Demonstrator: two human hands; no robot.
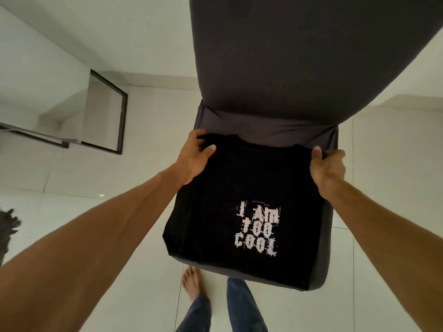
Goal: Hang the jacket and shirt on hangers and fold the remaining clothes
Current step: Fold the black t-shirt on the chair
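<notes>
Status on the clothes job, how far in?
Done: sleeves of the T-shirt look tucked in. In hand: left hand and right hand grip its top corners on the chair. Left: its final fold; no hangers, jacket or shirt in view, so that part can't be judged.

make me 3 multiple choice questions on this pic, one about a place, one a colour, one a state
1. Where does the black t-shirt lie? A on the floor; B on the grey chair seat; C on a hanger.
2. What colour is its print? A white; B red; C yellow.
3. What are the left hand and right hand doing? A hanging idle; B gripping the shirt's top corners; C holding hangers.
Answers: B, it is spread over the seat; A, white letters on black; B, fingers curl round each corner.
</notes>
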